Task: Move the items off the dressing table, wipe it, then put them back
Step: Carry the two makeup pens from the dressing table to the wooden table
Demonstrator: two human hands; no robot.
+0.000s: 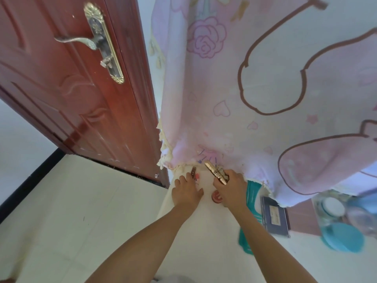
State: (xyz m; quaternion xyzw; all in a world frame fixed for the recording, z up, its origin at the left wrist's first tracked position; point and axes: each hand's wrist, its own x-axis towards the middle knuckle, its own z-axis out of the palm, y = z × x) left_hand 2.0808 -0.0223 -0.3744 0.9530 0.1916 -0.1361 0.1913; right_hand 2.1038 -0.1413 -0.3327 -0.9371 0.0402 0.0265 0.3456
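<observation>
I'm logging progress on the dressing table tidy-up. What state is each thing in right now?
Left hand: on the white surface, fingers at a small dark tube.
Right hand: gripping a gold tube, lifted and tilted.
Red round item: resting between the hands.
Pink cloth: draped, hanging over the table's back.
Door: open.
Dark blue box: lying flat.

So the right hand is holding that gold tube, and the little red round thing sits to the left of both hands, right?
Not quite. In the head view the little red round thing sits between the left hand and right hand. The right hand does hold the gold tube.
</observation>
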